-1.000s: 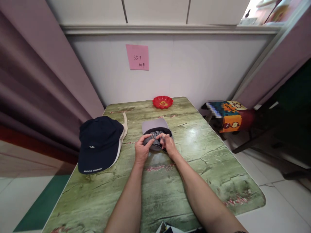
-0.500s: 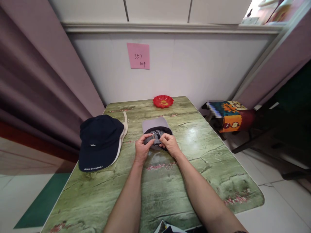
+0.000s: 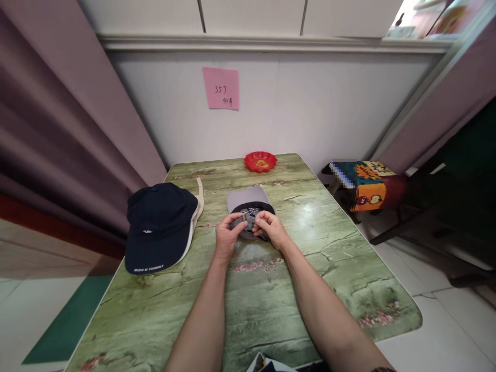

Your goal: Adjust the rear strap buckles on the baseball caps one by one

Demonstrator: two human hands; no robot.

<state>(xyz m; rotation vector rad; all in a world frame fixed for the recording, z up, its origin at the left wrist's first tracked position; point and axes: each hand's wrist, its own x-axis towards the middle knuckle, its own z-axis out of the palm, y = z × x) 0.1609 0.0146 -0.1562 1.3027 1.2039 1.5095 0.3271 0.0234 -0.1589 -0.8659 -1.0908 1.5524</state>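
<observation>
A grey cap (image 3: 248, 196) lies upside down in the middle of the table, its brim pointing away from me and its dark inside showing. My left hand (image 3: 229, 232) pinches the left part of the cap's back strap (image 3: 239, 223) between thumb and fingers. On the other side, my right hand (image 3: 271, 228) has thumb and fingertips pressed together at the strap's right part, which those fingers mostly hide. A small gap separates the two hands. Left of them rests a navy cap (image 3: 160, 222) with white lettering on its brim and a cream cap partly under it.
The green wood-patterned table (image 3: 248, 310) stands against a white wall. At its far edge sits a red scalloped dish (image 3: 260, 161). A pink note (image 3: 220, 89) is stuck on the wall. To the right is a stool with a colourful cover (image 3: 368, 186).
My right fingertips have shifted slightly, and the grey strap piece seen between my hands before no longer shows there. My left hand and the caps have stayed in place.
</observation>
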